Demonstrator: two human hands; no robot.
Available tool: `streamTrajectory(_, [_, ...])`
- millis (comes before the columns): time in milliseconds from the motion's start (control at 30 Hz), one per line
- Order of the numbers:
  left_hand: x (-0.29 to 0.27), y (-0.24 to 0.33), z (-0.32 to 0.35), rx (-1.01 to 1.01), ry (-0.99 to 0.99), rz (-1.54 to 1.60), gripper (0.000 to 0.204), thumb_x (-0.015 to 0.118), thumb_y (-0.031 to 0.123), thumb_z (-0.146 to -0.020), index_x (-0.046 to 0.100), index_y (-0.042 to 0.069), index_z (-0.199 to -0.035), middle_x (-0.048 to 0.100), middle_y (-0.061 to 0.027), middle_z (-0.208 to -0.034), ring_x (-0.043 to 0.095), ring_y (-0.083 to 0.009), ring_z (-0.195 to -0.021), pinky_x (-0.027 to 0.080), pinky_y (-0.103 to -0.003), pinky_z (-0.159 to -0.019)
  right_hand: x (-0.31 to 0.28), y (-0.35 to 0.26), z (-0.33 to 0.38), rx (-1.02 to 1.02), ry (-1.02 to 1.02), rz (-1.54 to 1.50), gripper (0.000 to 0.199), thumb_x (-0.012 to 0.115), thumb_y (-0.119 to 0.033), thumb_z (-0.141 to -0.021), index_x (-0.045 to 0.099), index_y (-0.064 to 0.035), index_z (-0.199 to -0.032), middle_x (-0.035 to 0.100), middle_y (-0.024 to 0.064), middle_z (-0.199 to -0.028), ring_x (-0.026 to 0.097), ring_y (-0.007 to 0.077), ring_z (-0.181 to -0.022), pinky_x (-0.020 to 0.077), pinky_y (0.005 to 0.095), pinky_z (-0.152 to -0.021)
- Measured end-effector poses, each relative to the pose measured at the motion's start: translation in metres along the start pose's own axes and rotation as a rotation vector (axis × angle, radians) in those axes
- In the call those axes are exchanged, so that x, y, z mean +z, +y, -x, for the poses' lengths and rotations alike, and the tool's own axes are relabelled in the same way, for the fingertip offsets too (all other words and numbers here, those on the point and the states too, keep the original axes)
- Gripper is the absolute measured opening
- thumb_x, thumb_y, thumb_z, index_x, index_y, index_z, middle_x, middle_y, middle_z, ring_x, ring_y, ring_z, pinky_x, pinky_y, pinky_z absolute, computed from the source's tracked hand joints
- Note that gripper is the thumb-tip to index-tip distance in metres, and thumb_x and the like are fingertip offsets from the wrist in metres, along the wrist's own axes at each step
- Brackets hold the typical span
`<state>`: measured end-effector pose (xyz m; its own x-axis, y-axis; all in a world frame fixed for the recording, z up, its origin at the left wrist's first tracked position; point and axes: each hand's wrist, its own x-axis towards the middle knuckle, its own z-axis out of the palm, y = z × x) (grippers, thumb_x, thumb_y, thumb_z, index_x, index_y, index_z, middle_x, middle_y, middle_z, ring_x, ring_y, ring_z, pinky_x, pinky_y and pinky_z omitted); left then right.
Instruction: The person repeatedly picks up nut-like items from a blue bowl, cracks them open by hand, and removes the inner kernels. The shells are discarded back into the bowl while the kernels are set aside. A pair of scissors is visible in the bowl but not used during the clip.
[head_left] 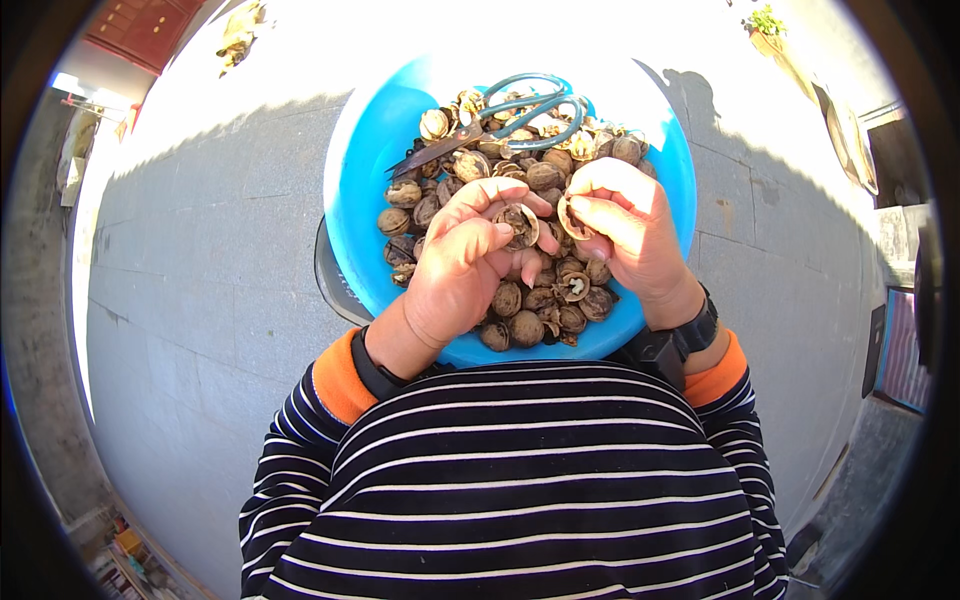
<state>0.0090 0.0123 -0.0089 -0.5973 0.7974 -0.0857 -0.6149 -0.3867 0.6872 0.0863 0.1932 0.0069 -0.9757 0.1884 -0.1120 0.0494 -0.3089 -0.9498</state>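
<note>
My left hand (455, 265) holds a cracked walnut half (518, 226) between thumb and fingers, its hollow side facing up. Close by on the right, my right hand (632, 228) pinches a piece of walnut shell (573, 217). Both hands are over a blue basin (362, 180) that holds many walnuts (526, 328), some whole and some broken open. A pair of scissors (437, 150) with large blue-green handles lies on the walnuts at the far side, blades pointing left. One opened walnut (573, 287) below my hands shows pale kernel inside.
The basin stands on grey paving (210, 260), partly in bright sun. A dark rounded object (335, 272) shows under the basin's left rim. A green plant (766, 22) is at the far right, and a red cabinet-like thing (140, 32) at the far left.
</note>
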Motion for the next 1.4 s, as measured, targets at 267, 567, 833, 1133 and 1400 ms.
streamTrajectory(267, [-0.003,0.003,-0.001,-0.005,-0.025,-0.021,0.030,0.047,0.022,-0.100,0.056,0.001,-0.119,0.063,-0.0112,-0.101,0.062,-0.0204,-0.082,0.048,-0.029,-0.065,-0.001,0.003,-0.001,-0.096,-0.102,0.205,0.008,0.061,-0.001,-0.088,0.062,-0.0004,-0.096,0.060,0.0016,-0.073,0.047,0.0039,-0.055,0.0358,0.0192,-0.048])
streamTrajectory(567, [0.000,-0.007,-0.004,0.078,0.061,-0.159,0.026,0.050,0.017,-0.100,0.059,0.000,-0.117,0.066,-0.0112,-0.106,0.064,-0.0189,-0.085,0.055,-0.033,-0.073,0.009,0.008,-0.005,-0.197,-0.147,0.146,0.019,0.068,-0.007,-0.088,0.060,0.0036,-0.102,0.058,0.0000,-0.072,0.058,0.0052,-0.066,0.0474,0.0191,-0.059])
streamTrajectory(833, [-0.002,-0.008,-0.003,0.017,0.095,-0.136,0.032,0.041,0.022,-0.104,0.059,-0.002,-0.112,0.065,-0.0166,-0.103,0.067,-0.0233,-0.086,0.060,-0.039,-0.076,0.003,0.013,-0.003,-0.153,-0.153,0.332,0.021,0.069,-0.006,-0.085,0.060,0.0026,-0.102,0.059,0.0002,-0.071,0.054,0.0041,-0.065,0.0442,0.0195,-0.059])
streamTrajectory(1133, [0.005,-0.006,-0.001,0.018,0.177,-0.337,0.030,0.038,0.021,-0.104,0.057,-0.002,-0.108,0.064,-0.0147,-0.098,0.067,-0.0221,-0.083,0.063,-0.036,-0.064,0.002,0.010,-0.002,-0.093,-0.201,0.332,0.018,0.068,-0.010,-0.086,0.059,0.0007,-0.098,0.060,0.0000,-0.072,0.050,0.0034,-0.066,0.0421,0.0205,-0.058])
streamTrajectory(1400, [0.009,-0.006,-0.001,0.069,0.233,-0.347,0.026,0.039,0.020,-0.104,0.056,0.000,-0.104,0.062,-0.0095,-0.088,0.064,-0.0180,-0.073,0.061,-0.032,-0.059,0.006,0.006,0.000,-0.037,-0.176,0.287,0.021,0.072,-0.009,-0.084,0.057,0.0003,-0.096,0.061,0.0011,-0.071,0.053,0.0037,-0.065,0.0436,0.0203,-0.059])
